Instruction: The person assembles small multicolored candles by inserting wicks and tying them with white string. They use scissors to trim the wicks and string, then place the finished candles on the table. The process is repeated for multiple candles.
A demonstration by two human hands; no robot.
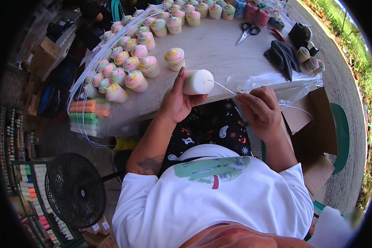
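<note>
My left hand is wrapped round a white candle, tipped on its side so its flat round end faces right. From the middle of that end runs a thin white wick. The fingertips of my right hand pinch the wick's far end and hold it out straight. Just beyond my left hand stands a swirl-topped candle in pastel yellow, pink and green, apart from the others. Many similar candles crowd the left and far side of the table.
A bundle of long white wicks hangs over the table's left edge, beside colored candle sticks. Scissors and a dark cloth lie at the right. A black fan stands lower left; an open cardboard box is right.
</note>
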